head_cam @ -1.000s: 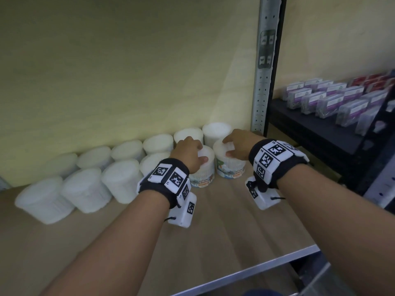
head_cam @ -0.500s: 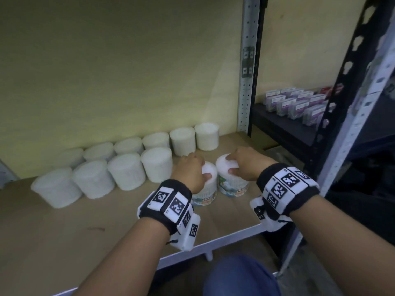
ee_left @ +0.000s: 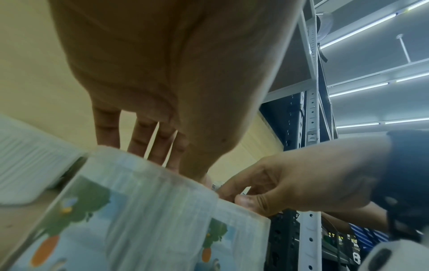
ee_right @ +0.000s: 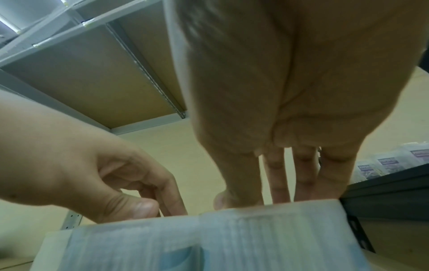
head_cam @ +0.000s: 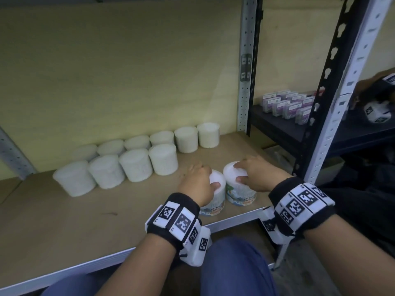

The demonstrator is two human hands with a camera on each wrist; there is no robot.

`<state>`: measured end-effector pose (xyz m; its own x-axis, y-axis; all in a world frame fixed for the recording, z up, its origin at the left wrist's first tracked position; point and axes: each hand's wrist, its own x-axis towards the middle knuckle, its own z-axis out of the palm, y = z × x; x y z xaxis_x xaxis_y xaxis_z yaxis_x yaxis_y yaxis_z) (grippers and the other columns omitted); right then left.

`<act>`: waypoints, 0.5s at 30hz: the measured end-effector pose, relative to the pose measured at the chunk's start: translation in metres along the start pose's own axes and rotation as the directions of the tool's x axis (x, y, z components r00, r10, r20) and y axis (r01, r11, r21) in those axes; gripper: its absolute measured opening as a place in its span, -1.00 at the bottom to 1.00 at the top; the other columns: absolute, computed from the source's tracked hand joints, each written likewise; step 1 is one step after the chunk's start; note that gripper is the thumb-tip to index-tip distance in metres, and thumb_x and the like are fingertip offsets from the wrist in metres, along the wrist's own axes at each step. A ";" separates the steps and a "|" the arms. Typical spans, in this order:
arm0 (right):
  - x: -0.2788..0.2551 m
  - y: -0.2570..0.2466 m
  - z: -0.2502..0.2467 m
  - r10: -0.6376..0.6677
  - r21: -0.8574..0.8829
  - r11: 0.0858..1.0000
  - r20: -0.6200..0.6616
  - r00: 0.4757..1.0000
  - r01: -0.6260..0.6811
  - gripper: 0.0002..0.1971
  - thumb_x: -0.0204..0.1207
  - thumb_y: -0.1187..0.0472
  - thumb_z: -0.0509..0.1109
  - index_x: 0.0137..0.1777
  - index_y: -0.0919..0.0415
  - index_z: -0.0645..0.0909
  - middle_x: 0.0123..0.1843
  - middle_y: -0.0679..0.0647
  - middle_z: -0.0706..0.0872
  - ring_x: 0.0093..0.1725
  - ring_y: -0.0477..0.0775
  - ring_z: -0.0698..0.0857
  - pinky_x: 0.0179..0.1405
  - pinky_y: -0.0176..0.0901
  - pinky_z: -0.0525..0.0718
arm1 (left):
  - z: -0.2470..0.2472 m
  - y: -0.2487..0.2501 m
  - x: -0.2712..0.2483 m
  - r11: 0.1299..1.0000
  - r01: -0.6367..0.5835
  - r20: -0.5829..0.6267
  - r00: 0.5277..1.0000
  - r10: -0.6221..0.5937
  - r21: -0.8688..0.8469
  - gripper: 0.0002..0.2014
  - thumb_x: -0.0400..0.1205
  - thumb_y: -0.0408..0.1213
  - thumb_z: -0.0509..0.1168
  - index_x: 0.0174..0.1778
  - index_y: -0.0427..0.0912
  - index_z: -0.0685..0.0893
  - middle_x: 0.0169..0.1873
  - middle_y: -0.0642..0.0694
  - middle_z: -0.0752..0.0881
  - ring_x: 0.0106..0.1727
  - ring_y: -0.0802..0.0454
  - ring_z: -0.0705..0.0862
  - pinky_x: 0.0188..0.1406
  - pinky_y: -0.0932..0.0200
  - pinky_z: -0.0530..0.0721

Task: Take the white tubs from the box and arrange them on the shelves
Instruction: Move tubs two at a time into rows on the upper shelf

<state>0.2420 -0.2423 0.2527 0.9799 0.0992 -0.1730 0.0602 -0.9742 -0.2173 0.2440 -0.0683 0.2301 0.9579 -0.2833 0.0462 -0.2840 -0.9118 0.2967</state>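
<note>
Two white tubs with colourful labels stand side by side near the front edge of the wooden shelf [head_cam: 64,221]. My left hand [head_cam: 197,184] grips the left tub [head_cam: 217,205] from above, fingers curled over its lid. My right hand [head_cam: 254,174] grips the right tub [head_cam: 239,193] the same way. In the left wrist view the left hand [ee_left: 162,146] reaches down over the left tub [ee_left: 139,216]. In the right wrist view the right hand [ee_right: 278,174] curls onto the lid of the right tub [ee_right: 267,238]. Two rows of plain white tubs [head_cam: 136,161] stand along the back.
A perforated metal upright [head_cam: 245,60] bounds the shelf on the right, and a second upright [head_cam: 333,116] stands nearer. Beyond it a dark shelf [head_cam: 277,129] carries purple-labelled boxes [head_cam: 288,103]. Another person's banded hand [head_cam: 376,90] is at the far right. My knees [head_cam: 233,265] are below the shelf edge.
Both hands and their tubs have come away from the back rows towards the shelf's front edge. The view has pulled back and down.
</note>
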 end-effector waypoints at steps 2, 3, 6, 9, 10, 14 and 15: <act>-0.003 0.000 0.001 0.006 0.026 1.000 0.005 1.000 -0.006 -0.46 0.65 0.03 0.25 0.62 0.05 0.31 0.59 0.07 0.36 0.58 0.15 0.27 0.59 0.06 0.27 | 0.001 0.000 -0.003 1.000 -0.001 -0.019 1.000 0.001 -0.025 -0.58 0.63 -0.03 0.28 0.34 -0.17 0.55 0.30 -0.14 0.53 0.38 -0.13 0.44 0.41 -0.11 0.44; -0.004 0.000 0.001 0.010 0.035 0.999 0.007 1.000 -0.010 -0.47 0.66 0.03 0.24 0.62 0.05 0.30 0.59 0.08 0.35 0.59 0.17 0.26 0.59 0.06 0.26 | 0.001 -0.001 -0.004 0.999 -0.001 -0.029 1.000 0.000 -0.044 -0.58 0.62 -0.02 0.29 0.34 -0.16 0.55 0.30 -0.13 0.54 0.38 -0.12 0.44 0.41 -0.09 0.44; -0.005 0.000 0.005 0.025 0.048 0.999 0.000 1.000 -0.025 -0.48 0.68 0.04 0.21 0.62 0.04 0.29 0.60 0.07 0.33 0.59 0.19 0.23 0.60 0.10 0.25 | 0.002 -0.004 -0.005 0.994 0.005 -0.050 0.999 -0.011 -0.107 -0.55 0.59 -0.01 0.32 0.35 -0.13 0.56 0.31 -0.09 0.55 0.38 -0.09 0.46 0.42 -0.03 0.43; -0.005 0.001 0.004 0.029 0.066 0.997 0.006 1.000 -0.029 -0.48 0.67 0.04 0.22 0.62 0.03 0.28 0.61 0.05 0.30 0.61 0.18 0.21 0.61 0.12 0.24 | 0.002 -0.007 -0.006 0.982 0.021 -0.066 0.997 -0.034 -0.188 -0.56 0.58 -0.02 0.34 0.34 -0.11 0.58 0.33 -0.05 0.57 0.39 -0.06 0.50 0.43 -0.01 0.45; -0.005 0.001 0.003 0.031 0.084 0.996 0.012 0.999 -0.032 -0.47 0.67 0.05 0.23 0.63 0.02 0.26 0.62 0.04 0.29 0.62 0.19 0.20 0.62 0.13 0.23 | 0.001 -0.009 -0.007 0.974 0.028 -0.080 0.996 -0.047 -0.225 -0.57 0.58 -0.04 0.34 0.35 -0.11 0.58 0.34 -0.05 0.58 0.39 -0.05 0.52 0.43 0.03 0.46; -0.003 -0.004 -0.005 0.048 0.176 0.983 -0.042 0.998 -0.040 -0.44 0.65 0.01 0.24 0.63 0.01 0.24 0.60 0.09 0.36 0.61 0.21 0.27 0.60 0.13 0.30 | -0.008 -0.020 -0.010 0.949 0.034 -0.150 0.985 -0.085 -0.314 -0.57 0.61 -0.15 0.30 0.41 -0.14 0.54 0.38 -0.06 0.58 0.41 -0.02 0.53 0.37 0.17 0.45; -0.002 -0.008 -0.008 0.039 0.191 0.981 -0.071 0.997 -0.025 -0.45 0.63 0.01 0.28 0.60 0.02 0.29 0.58 0.10 0.41 0.59 0.19 0.33 0.58 0.11 0.35 | -0.012 -0.026 -0.011 0.947 0.035 -0.163 0.982 -0.091 -0.320 -0.58 0.61 -0.17 0.30 0.41 -0.14 0.54 0.37 -0.05 0.58 0.41 0.00 0.52 0.36 0.20 0.44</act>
<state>0.2411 -0.2363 0.2620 0.9925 0.0466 -0.1126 -0.0013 -0.9198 -0.3923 0.2413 -0.0386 0.2330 0.9738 -0.1467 0.1739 -0.2222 -0.7777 0.5880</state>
